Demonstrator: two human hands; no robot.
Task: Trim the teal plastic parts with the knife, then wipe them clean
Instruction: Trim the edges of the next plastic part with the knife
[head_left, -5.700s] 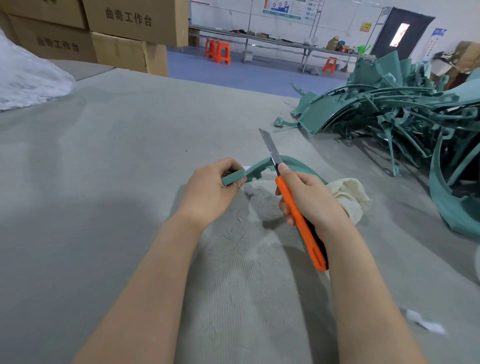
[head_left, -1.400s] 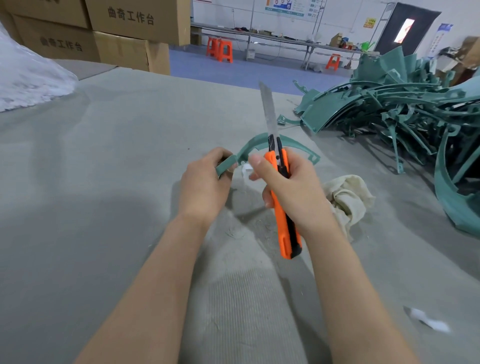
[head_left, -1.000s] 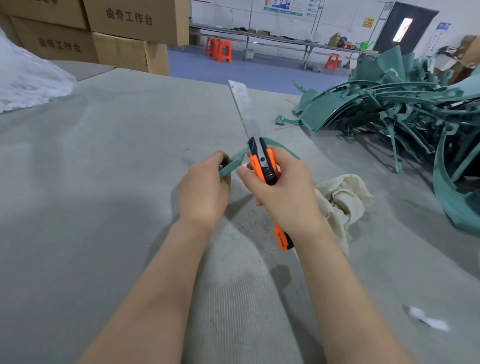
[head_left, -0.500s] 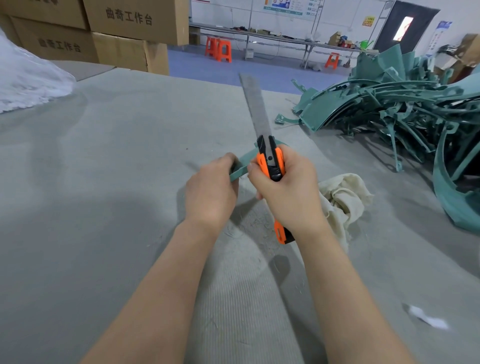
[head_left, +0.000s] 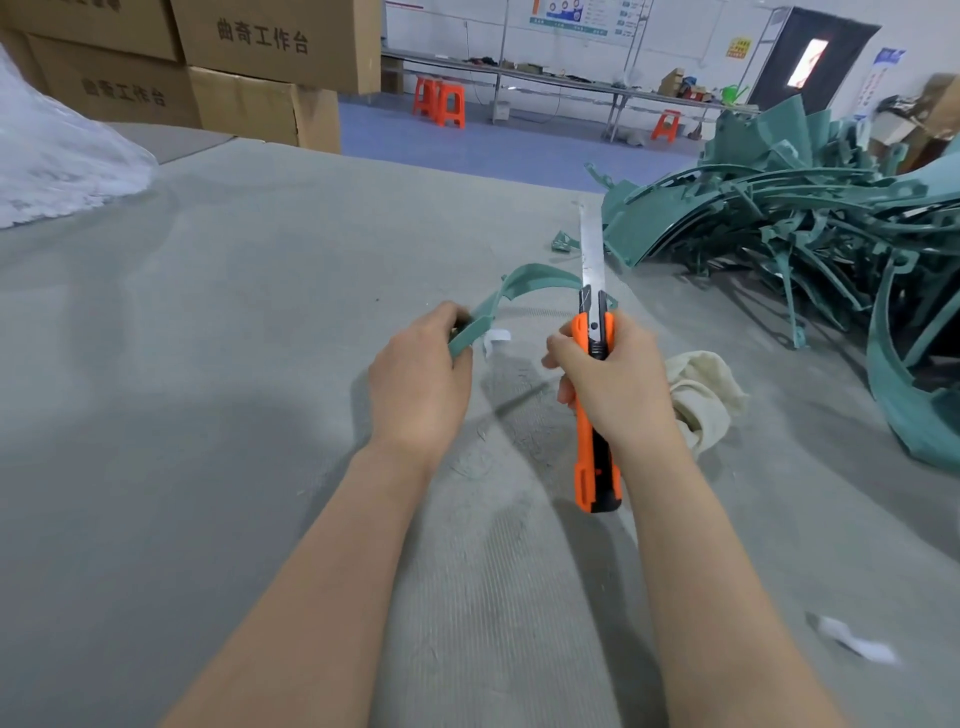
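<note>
1. On the grey table (head_left: 208, 312), seen from the head camera, we spot the risk first. The knife (head_left: 596, 467) in our right hand (head_left: 613, 384) has its blade (head_left: 591, 249) run far out of the handle, pointing up and away.
2. A blade that far out could flex or snap if we lean on it. A slip toward the left hand (head_left: 421, 384) would meet bare fingers.
3. Our right hand is wrapped round the orange handle. Our left hand pinches one end of the teal part (head_left: 519, 280).
4. We hold the part by that one end only, so we judge it could twist or spring under a cut.
5. The part arcs from the left hand up and across to the right. Its far end passes behind the blade, just above the right hand, and we cannot tell whether they touch.
6. The rag (head_left: 701, 395) lies just right of the right hand, handy for wiping.
7. The pile (head_left: 805, 223) of teal parts sits further right, well apart from both hands.
</note>
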